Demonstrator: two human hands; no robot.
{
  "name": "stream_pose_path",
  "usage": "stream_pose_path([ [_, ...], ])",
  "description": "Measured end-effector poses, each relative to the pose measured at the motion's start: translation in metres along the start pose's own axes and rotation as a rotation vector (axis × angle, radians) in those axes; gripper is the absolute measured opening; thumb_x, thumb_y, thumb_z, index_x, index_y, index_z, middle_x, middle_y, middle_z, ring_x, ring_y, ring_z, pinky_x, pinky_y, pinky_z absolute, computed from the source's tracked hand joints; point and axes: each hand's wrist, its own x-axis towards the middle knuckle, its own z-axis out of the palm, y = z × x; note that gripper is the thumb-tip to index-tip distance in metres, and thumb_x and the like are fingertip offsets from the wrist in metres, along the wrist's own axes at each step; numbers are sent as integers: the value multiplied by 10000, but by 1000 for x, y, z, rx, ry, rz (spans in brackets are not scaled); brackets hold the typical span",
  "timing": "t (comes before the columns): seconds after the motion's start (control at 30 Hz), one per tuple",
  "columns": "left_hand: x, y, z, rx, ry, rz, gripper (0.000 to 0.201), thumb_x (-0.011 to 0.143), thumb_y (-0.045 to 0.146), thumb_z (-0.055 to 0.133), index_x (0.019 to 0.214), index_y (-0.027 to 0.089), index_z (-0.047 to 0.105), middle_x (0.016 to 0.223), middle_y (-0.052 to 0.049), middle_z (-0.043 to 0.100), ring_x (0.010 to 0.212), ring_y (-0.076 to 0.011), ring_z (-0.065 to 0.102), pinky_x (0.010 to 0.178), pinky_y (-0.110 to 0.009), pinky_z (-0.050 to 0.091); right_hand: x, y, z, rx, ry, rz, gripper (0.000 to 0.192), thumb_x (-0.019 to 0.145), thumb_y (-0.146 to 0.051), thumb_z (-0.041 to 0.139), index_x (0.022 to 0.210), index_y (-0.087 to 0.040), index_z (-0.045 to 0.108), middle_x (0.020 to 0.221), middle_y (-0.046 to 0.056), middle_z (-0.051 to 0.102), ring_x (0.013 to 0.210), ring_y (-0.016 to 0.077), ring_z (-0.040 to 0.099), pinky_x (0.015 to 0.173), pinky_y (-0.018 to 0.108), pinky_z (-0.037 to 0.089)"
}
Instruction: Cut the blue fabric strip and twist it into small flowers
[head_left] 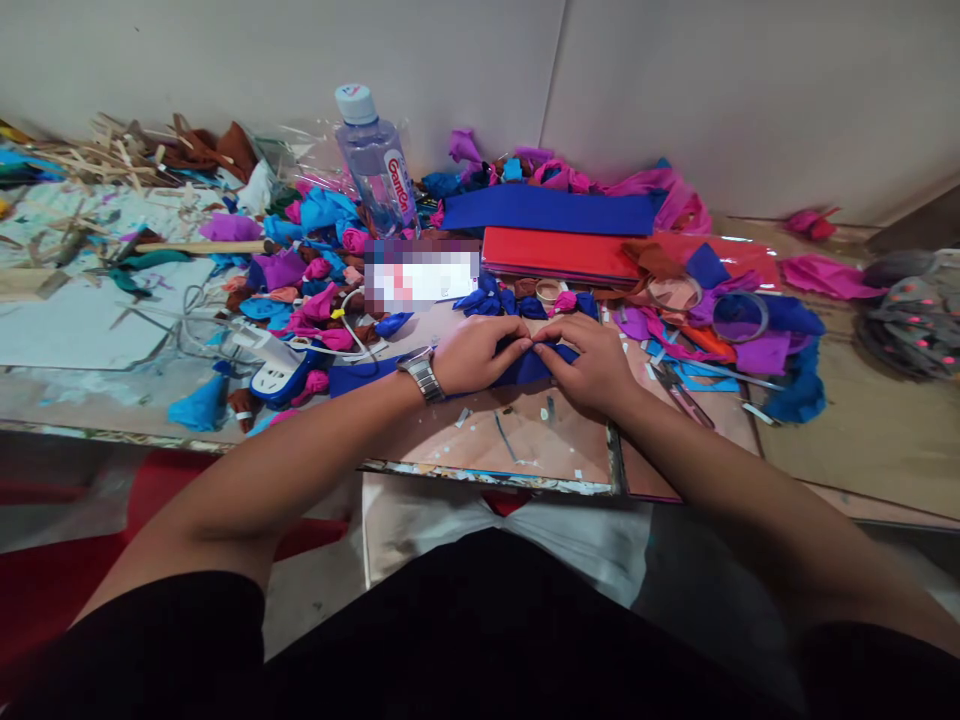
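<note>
A long dark blue paper strip [356, 377], which looks like crepe paper, lies along the front of the table and runs under my left wrist. My left hand [472, 355], with a metal watch [425, 375] on its wrist, pinches the strip's upper edge. Right beside it, my right hand [589, 360] pinches the same strip, thumb and fingertips meeting those of the left. The exact fold between the fingertips is too small to make out. Just beyond my hands sit several crumpled blue paper pieces [487, 297] and a phone [442, 275] with a lit, partly blurred screen.
Behind the phone stands a water bottle [379, 165]. A blue paper stack [547, 210] and a red paper stack [559, 252] lie further back. To the left are a power strip [281, 380] with cables and a wooden stick [206, 246]. Tape rolls [741, 316] and scissors [682, 393] lie right.
</note>
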Motion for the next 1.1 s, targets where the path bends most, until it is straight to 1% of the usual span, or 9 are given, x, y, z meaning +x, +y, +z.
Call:
stream_pose_path([
  [0.17, 1, -3, 1, -19, -5, 9, 322, 1086, 426, 519, 1041, 196, 741, 930, -61, 784, 832, -209, 695, 782, -330, 457, 0, 1, 0, 10, -3, -14, 40, 989, -271, 715, 1002, -267, 753, 999, 53, 821, 963, 283, 752, 900, 453, 560],
  [0.4, 2, -9, 3, 138, -70, 28, 329, 1094, 415, 518, 1080, 198, 765, 990, -103, 810, 907, -265, 743, 793, -366, 474, 0, 6, 1, 15, -84, -6, 36, 986, -248, 696, 982, -262, 728, 986, 67, 800, 973, 295, 731, 905, 462, 550],
  [0.53, 2, -10, 5, 166, -62, 29, 324, 1096, 410, 520, 1083, 204, 770, 995, -103, 819, 912, -274, 753, 795, -375, 484, -1, 7, 3, 9, -91, 5, 30, 991, -246, 682, 987, -257, 709, 996, 78, 780, 984, 300, 717, 900, 462, 544],
  [0.67, 1, -10, 5, 166, -51, 35, 308, 1098, 402, 529, 1099, 212, 771, 998, -93, 820, 906, -267, 754, 805, -373, 487, -1, 5, 5, 4, -110, 13, 36, 1004, -240, 651, 994, -247, 685, 1029, 92, 762, 1026, 305, 697, 927, 458, 532],
  [0.83, 1, -8, 5, 169, -51, 45, 291, 1098, 384, 527, 1097, 216, 764, 1011, -88, 822, 922, -262, 755, 831, -375, 490, -1, 3, 6, 8, -129, 34, 63, 1025, -263, 613, 993, -245, 665, 1046, 93, 743, 1023, 300, 677, 935, 453, 516],
  [0.97, 1, -9, 5, 178, -47, 46, 300, 1100, 396, 525, 1087, 211, 761, 1013, -92, 821, 925, -263, 753, 841, -381, 493, 0, 4, 5, 51, -119, 35, 47, 1010, -257, 639, 978, -244, 670, 1030, 83, 747, 1019, 292, 688, 927, 435, 518],
  [1.1, 2, -10, 5, 191, -50, 31, 327, 1112, 414, 510, 1078, 206, 759, 992, -91, 812, 902, -262, 747, 820, -379, 487, 1, 6, 4, 88, -108, 5, 33, 1003, -252, 670, 981, -247, 695, 1036, 76, 769, 1019, 285, 704, 952, 440, 523],
])
